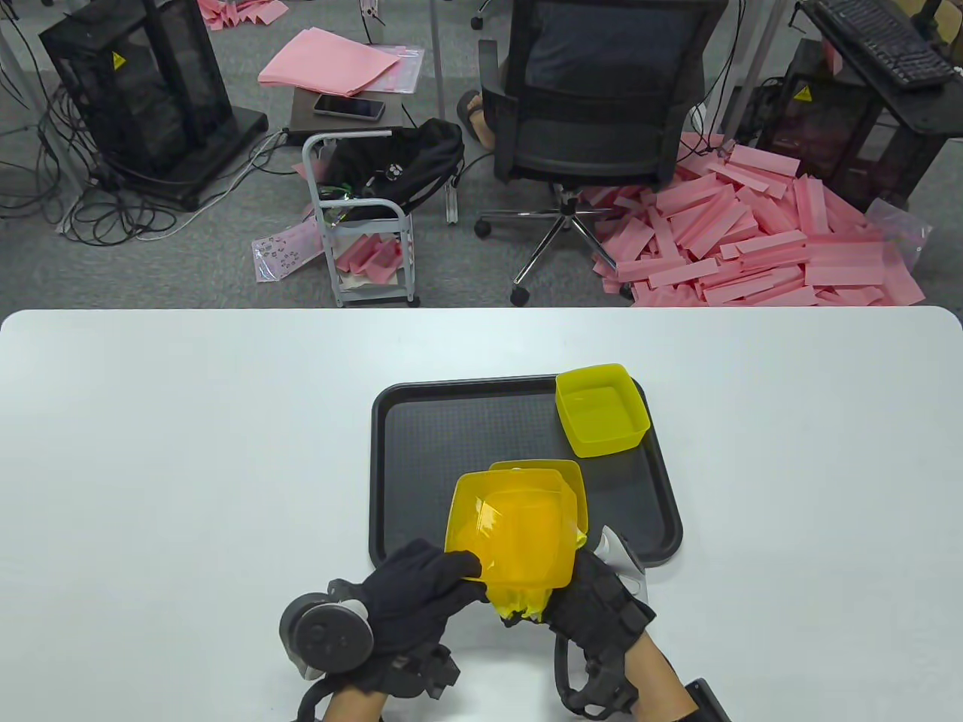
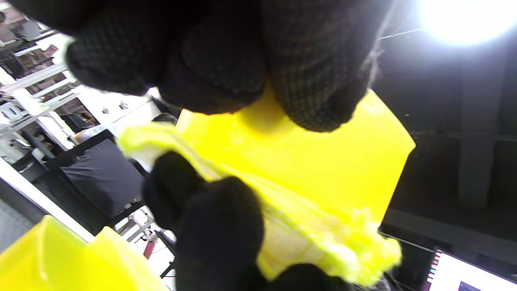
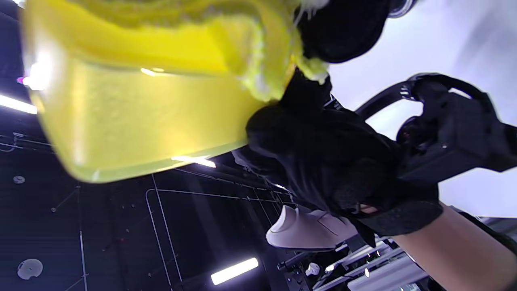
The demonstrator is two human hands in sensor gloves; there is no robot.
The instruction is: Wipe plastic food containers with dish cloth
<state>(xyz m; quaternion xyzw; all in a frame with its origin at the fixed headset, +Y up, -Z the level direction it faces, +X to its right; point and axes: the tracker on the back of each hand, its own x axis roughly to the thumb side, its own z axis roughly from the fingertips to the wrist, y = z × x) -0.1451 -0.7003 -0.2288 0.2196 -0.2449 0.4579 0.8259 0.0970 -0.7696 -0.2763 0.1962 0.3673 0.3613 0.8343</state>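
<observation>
**A:** Where is the container being wiped, taking the black tray (image 1: 391, 481) as the mark?

**B:** The held yellow container (image 1: 515, 530) is raised over the tray's near edge, tipped so its base faces the table camera and its mouth turns down toward the person. It is roughly square, so I can't name a long axis.

**A:** And the hands?

**B:** The left hand (image 1: 421, 594) grips the container's near-left corner, fingers (image 2: 315, 72) wrapped over the wall. The right hand (image 1: 590, 605) is clenched on the yellow dish cloth (image 1: 519, 602), which bunches out at the container's near rim; in the left wrist view the cloth (image 2: 323, 238) lies along the container's edge.

**A:** What else is on the tray?

**B:** A second yellow container (image 1: 575, 481) lies just behind the held one, mostly hidden by it. A third container (image 1: 602, 410) sits upright, mouth up, in the tray's far-right corner, its rim jutting slightly past the tray's far edge.

**A:** Room to move?

**B:** The tray's left half is bare, and white table (image 1: 165, 451) stretches wide to both sides of the tray.
</observation>
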